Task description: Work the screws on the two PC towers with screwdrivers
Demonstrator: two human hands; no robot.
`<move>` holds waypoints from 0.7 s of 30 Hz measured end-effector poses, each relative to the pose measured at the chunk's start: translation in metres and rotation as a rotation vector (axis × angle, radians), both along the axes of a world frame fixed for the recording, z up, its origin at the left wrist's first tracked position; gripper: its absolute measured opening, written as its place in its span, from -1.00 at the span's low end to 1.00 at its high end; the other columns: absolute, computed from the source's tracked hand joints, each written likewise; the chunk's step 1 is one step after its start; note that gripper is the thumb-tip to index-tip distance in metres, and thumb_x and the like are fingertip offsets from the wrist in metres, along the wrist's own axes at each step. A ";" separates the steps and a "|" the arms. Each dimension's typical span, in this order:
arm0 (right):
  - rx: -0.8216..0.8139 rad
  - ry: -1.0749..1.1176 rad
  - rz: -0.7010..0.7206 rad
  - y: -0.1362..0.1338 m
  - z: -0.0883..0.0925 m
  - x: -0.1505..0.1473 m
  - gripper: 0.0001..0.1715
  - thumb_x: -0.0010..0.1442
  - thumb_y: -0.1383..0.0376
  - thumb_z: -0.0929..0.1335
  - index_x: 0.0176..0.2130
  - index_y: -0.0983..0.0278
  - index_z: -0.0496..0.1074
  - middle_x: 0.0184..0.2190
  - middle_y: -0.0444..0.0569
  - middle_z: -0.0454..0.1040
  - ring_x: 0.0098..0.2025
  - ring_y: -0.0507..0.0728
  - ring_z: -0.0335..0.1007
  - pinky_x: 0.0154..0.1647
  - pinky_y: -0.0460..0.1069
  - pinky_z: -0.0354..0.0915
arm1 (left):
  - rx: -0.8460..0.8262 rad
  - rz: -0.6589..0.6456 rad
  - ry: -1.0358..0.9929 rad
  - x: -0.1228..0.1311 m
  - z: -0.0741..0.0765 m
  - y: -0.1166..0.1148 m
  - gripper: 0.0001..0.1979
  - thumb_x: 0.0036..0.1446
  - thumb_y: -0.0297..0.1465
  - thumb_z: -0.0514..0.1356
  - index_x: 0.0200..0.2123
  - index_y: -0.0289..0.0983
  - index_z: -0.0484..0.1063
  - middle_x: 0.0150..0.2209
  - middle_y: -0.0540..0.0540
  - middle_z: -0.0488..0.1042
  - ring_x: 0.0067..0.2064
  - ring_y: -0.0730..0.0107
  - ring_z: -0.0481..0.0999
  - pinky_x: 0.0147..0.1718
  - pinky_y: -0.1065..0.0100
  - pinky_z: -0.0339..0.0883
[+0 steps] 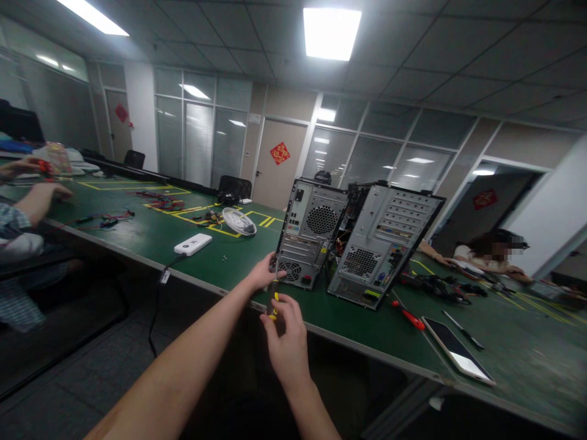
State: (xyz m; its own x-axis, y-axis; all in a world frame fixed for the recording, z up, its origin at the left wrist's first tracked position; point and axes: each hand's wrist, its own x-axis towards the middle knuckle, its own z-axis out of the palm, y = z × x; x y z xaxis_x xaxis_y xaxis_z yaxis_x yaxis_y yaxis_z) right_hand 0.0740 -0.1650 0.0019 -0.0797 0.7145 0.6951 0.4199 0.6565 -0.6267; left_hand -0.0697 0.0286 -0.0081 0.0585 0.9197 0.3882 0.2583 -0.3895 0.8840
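My right hand [288, 342] pinches a screwdriver [273, 304] with a yellow and dark handle. Its shaft points up to the lower left corner of a grey desktop computer case [305, 235], whose rear panel faces me. At that corner, my left hand [263, 273] grips the edge of the case; some of its fingers are hidden behind the side. Whether the screwdriver tip sits on a screw cannot be made out. A second computer case [387, 235] stands upright just to the right. Small screws [224, 258] lie on the green tabletop [243, 269] to the left.
A white power bank [192, 244] with a cable lies left, near a white oval cover [239, 221]. On the right are a red-handled tool [409, 316], a phone [457, 349], a pen [463, 330] and black cables [440, 287]. Other people sit at both ends.
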 end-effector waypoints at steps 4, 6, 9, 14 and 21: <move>-0.003 -0.003 0.005 0.001 -0.002 0.000 -0.80 0.33 0.30 0.42 -0.02 0.19 0.52 0.11 0.11 0.48 0.15 0.25 0.49 0.15 0.12 0.45 | 0.002 -0.017 -0.004 0.000 0.000 0.000 -0.11 -0.01 -0.28 0.49 0.35 -0.29 0.25 0.20 -0.33 0.53 0.15 0.04 0.59 0.18 0.07 0.44; 0.007 -0.014 0.012 0.002 -0.002 0.000 -0.78 0.34 0.30 0.41 -0.01 0.20 0.52 0.13 0.12 0.48 0.18 0.26 0.48 0.19 0.13 0.43 | -0.004 -0.010 -0.004 0.000 0.000 0.001 -0.10 -0.02 -0.29 0.49 0.35 -0.29 0.24 0.20 -0.33 0.53 0.15 0.03 0.59 0.19 0.06 0.43; 0.023 -0.045 0.035 0.003 -0.002 0.002 -0.76 0.40 0.30 0.36 0.03 0.19 0.54 0.19 0.11 0.47 0.23 0.24 0.46 0.24 0.14 0.41 | -0.002 0.007 -0.008 0.001 -0.001 0.002 -0.09 -0.04 -0.29 0.50 0.35 -0.27 0.25 0.20 -0.31 0.53 0.17 0.02 0.57 0.22 0.05 0.40; 0.040 -0.058 0.031 0.003 0.000 0.004 -0.72 0.42 0.30 0.33 0.03 0.19 0.59 0.23 0.12 0.46 0.26 0.25 0.45 0.29 0.17 0.39 | 0.015 -0.007 0.002 0.001 -0.001 0.001 -0.11 -0.02 -0.28 0.49 0.35 -0.29 0.26 0.20 -0.34 0.53 0.18 0.01 0.57 0.23 0.06 0.40; 0.034 -0.091 0.056 -0.001 -0.002 0.003 -0.59 0.38 0.36 0.33 0.16 0.21 0.55 0.30 0.15 0.41 0.30 0.26 0.41 0.32 0.17 0.37 | 0.002 -0.032 -0.028 0.000 -0.001 0.001 -0.10 -0.05 -0.27 0.51 0.34 -0.26 0.27 0.18 -0.30 0.54 0.15 0.04 0.59 0.20 0.06 0.43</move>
